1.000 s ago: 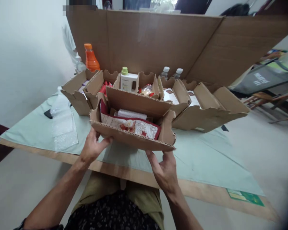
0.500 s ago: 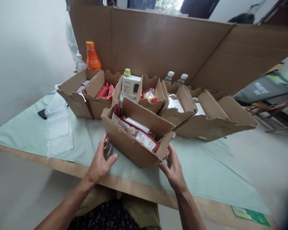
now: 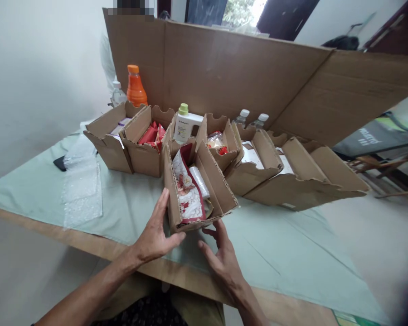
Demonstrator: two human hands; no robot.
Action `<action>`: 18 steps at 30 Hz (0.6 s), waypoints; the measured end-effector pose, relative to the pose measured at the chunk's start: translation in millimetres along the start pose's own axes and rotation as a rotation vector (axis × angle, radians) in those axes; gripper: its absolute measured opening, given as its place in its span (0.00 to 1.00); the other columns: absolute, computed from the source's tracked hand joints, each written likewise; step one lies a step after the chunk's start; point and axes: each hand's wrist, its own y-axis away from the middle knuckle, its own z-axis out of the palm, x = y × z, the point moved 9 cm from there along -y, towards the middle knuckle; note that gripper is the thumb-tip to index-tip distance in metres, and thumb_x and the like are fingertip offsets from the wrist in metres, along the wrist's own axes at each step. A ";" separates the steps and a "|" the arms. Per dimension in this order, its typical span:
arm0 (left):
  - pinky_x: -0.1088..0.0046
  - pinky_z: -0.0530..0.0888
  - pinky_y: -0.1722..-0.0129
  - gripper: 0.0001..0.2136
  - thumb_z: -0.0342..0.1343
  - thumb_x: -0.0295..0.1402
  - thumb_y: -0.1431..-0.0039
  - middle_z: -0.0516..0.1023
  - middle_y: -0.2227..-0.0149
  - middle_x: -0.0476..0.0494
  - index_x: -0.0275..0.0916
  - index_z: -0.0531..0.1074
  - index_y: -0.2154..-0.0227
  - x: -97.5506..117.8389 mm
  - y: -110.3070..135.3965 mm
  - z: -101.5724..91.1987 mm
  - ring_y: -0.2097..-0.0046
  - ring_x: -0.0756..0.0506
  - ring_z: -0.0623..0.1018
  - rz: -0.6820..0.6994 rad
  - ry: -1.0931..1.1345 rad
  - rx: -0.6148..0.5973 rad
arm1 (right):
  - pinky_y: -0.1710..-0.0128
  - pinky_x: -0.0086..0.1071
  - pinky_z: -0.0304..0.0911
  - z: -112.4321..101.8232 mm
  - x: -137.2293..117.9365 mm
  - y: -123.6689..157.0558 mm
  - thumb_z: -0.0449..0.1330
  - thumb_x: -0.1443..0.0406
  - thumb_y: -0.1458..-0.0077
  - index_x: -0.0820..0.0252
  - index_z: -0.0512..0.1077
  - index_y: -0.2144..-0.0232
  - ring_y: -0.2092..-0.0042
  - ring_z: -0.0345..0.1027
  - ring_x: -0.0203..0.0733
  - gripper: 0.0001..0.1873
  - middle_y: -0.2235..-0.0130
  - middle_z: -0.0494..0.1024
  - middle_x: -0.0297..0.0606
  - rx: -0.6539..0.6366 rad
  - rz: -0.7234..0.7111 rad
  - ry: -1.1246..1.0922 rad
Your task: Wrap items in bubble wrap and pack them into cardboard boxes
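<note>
A cardboard box (image 3: 221, 192) with an uncovered top stands in front of me on the green cloth, one short end toward me. Inside it lie a red and white patterned packet (image 3: 188, 190) and a roll wrapped in clear plastic (image 3: 200, 181). My left hand (image 3: 158, 233) is against the box's left side, fingers straight and thumb spread toward the near end. At the near right corner, my right hand (image 3: 221, 253) has its fingertips by the lower edge, thumb apart from the fingers. Neither hand is closed around the box.
Behind stands a row of cardboard bins (image 3: 146, 158) holding red packets (image 3: 153, 134) and other goods. A white bottle with a green cap (image 3: 187, 124), an orange bottle (image 3: 136, 88) and a tall cardboard panel (image 3: 224, 72) stand farther back. Bubble wrap (image 3: 83, 190) lies left.
The box has turned so that its short end faces me. My right hand has moved left along with it, and my left hand slightly right and along its side.
</note>
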 end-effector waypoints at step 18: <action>0.52 0.63 0.28 0.38 0.56 0.28 0.37 0.60 0.27 0.36 0.44 0.49 0.27 -14.4 -63.5 -33.0 0.29 0.37 0.65 0.145 -0.118 0.186 | 0.46 0.48 0.77 33.2 -26.6 -82.3 0.57 0.67 0.38 0.55 0.48 0.26 0.33 0.64 0.55 0.42 0.29 0.61 0.51 0.044 -0.144 0.108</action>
